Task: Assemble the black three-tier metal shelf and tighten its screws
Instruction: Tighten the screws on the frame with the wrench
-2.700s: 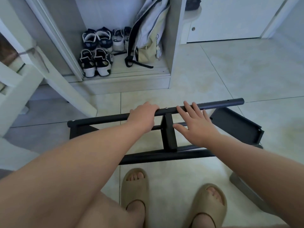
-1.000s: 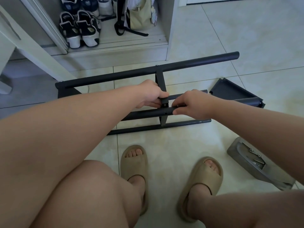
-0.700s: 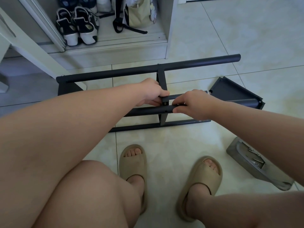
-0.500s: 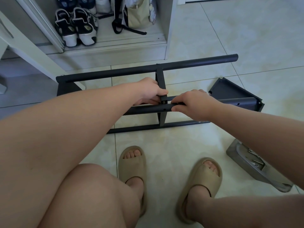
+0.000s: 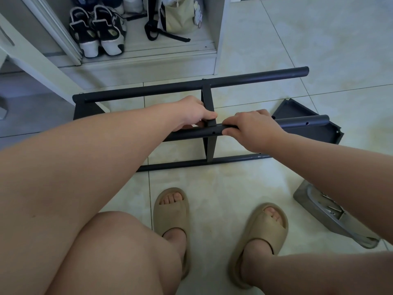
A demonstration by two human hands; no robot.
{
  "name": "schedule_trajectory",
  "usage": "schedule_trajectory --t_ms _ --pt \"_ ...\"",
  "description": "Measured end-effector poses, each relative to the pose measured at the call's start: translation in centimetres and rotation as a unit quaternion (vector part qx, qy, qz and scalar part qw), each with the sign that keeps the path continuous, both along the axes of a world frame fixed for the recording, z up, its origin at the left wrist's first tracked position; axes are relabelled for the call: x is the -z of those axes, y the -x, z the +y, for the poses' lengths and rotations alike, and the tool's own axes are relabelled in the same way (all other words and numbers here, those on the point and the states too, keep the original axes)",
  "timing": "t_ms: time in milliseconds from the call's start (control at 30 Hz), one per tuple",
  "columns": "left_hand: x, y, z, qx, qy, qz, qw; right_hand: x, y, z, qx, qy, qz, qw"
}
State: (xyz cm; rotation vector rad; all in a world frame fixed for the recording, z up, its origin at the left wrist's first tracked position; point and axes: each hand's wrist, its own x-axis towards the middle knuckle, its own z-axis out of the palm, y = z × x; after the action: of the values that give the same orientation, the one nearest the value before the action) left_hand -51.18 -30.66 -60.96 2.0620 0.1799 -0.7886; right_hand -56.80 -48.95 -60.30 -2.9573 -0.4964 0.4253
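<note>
Shelf frame (image 5: 170,88): black, lying on its side on the tiled floor just ahead of the feet. Its long axis runs left to right across the view.
Near upper tube (image 5: 302,122): raised off the floor and parallel to the far tube. It crosses the middle tier (image 5: 210,145), which is seen edge-on.
Loose tier panel (image 5: 302,110): behind the tube's right end. I cannot tell whether they touch.
Left hand (image 5: 191,116): arm extended, fingers wrapped at the tube-tier joint, thumb over the tier edge.
Right hand (image 5: 253,129): clamped on the same tube, just right of the joint. The hands are close together but not touching.
Screw hole (image 5: 213,133): open, between the two hands and equally near both. It probably needs lining up with the tier.
Grey tray (image 5: 303,199) of screws: on the floor nearer the right arm.
</note>
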Motion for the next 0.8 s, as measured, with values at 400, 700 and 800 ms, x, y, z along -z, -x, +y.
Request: schedule_trajectory --t_ms 400,700,800 --pt "0.7 0.7 -0.1 -0.003 0.029 -0.024 0.999 0.4 0.6 0.0 -0.015 0.016 -0.009 1.000" --pt "1.2 0.9 -0.9 0.012 -0.001 -0.020 1.000 1.0 0.7 0.0 -0.017 0.033 0.020 0.999" --pt "1.4 0.6 -1.0 0.014 -0.008 -0.017 1.000 1.2 0.7 -0.1 -0.014 0.034 0.025 0.999"
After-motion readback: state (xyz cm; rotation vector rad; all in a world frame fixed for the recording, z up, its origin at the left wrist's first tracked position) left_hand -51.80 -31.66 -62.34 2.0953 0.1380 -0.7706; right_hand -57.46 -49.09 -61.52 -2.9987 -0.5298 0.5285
